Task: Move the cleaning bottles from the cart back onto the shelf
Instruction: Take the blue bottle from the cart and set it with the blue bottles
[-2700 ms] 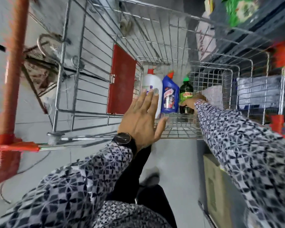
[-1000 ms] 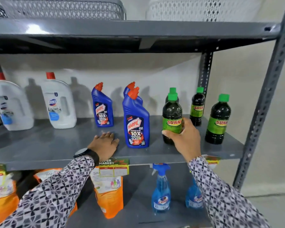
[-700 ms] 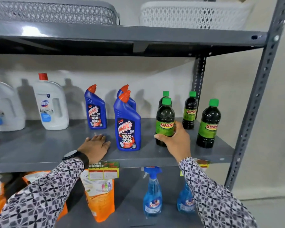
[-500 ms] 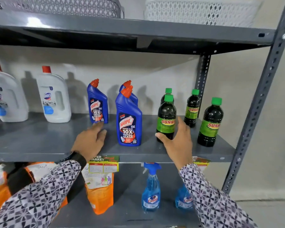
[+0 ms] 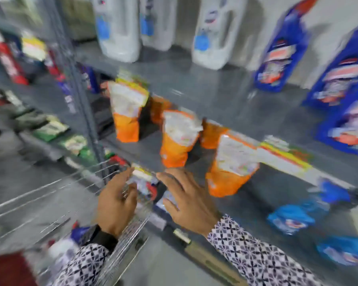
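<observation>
Reaching toward wire cart [image 5: 50, 195] for next bottle; left hand [image 5: 116, 205] and right hand [image 5: 186, 203] spread, empty; view blurred.

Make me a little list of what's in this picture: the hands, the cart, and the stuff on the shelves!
left hand: open, empty, over the cart
right hand: open, empty, fingers spread
cart: wire, lower left; a white bottle shows inside
upper shelf: white jugs, blue bottles
lower shelf: orange pouches, blue spray bottles
picture: blurry, labels unreadable
</observation>
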